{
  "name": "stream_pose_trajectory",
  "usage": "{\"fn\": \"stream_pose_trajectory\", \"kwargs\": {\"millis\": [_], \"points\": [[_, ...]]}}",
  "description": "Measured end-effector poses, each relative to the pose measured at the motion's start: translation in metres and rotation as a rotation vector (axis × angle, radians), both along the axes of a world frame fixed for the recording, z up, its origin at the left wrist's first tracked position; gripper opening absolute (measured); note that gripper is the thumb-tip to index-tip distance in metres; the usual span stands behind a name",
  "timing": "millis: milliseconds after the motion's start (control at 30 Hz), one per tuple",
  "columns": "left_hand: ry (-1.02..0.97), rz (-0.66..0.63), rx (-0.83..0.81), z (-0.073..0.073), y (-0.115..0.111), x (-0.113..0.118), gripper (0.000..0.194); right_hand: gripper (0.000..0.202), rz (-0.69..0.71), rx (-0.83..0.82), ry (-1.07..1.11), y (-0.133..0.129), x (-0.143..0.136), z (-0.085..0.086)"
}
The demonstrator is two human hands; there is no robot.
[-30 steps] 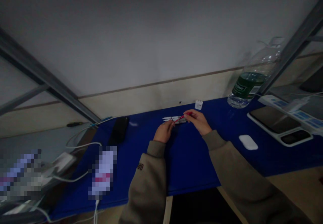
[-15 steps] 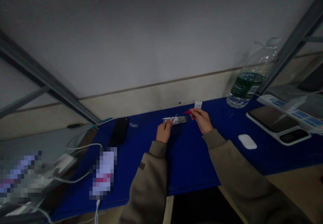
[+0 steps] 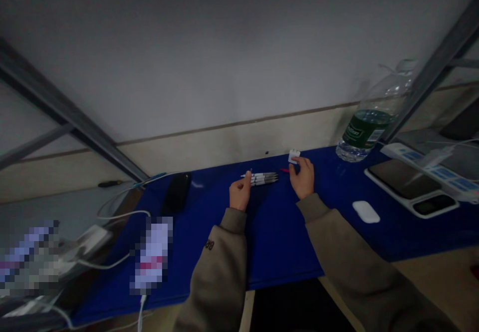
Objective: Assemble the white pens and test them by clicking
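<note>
- Left hand (image 3: 239, 194): fist-like, held upright above the forearm, thumb and fingers pinched on a thin piece (image 3: 251, 170) (only a pale tip seems to show, too small to identify)
- Right hand (image 3: 304, 178): reaching forward, fingers curved and parted, grip slack; its thumb is just beside the pink pen part (image 3: 285, 170) on the blue tabletop (image 3: 279, 242), fingertips near the white charger (image 3: 293, 155)
- White pens (image 3: 265, 178): side by side between both hands, partly behind the left one

Left sleeve (image 3: 221, 272) and right sleeve (image 3: 348, 247) were olive-brown, loose, with snug cuffs (image 3: 234, 220). Dark lettering (image 3: 210, 244), "BR" legible, marked the left forearm's outer side.
</note>
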State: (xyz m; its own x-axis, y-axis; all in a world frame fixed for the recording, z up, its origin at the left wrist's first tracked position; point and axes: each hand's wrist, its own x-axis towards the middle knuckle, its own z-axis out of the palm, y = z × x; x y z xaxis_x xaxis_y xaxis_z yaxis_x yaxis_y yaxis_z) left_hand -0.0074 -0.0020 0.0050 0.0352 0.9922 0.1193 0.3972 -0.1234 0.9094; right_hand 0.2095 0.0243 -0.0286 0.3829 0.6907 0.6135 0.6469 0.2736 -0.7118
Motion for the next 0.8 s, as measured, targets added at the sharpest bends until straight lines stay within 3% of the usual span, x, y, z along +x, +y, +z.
{"fn": "stream_pose_trajectory", "kwargs": {"millis": [100,233,333,433,533,633,800], "points": [[0.1,0.115,0.111,0.001,-0.002,0.002,0.06,0.029,0.193,-0.035,0.132,-0.011,-0.015,0.015],[0.434,0.056,0.218,0.001,-0.008,0.005,0.056,0.037,0.585,-0.196,0.198,-0.03,-0.037,0.03],[0.625,-0.014,0.233,-0.002,-0.012,0.008,0.048,0.036,0.741,-0.239,0.085,-0.041,-0.052,0.036],[0.697,-0.089,0.244,-0.004,-0.015,0.013,0.039,0.032,0.756,-0.196,0.005,-0.045,-0.06,0.036],[0.68,-0.145,0.252,-0.003,-0.021,0.018,0.037,0.032,0.679,-0.2,-0.006,-0.044,-0.062,0.032],[0.574,-0.172,0.241,-0.002,-0.026,0.021,0.047,0.035,0.613,-0.24,-0.011,-0.042,-0.061,0.03],[0.434,-0.17,0.31,-0.003,-0.027,0.023,0.068,0.03,0.704,-0.243,0.017,-0.042,-0.061,0.026]]}}
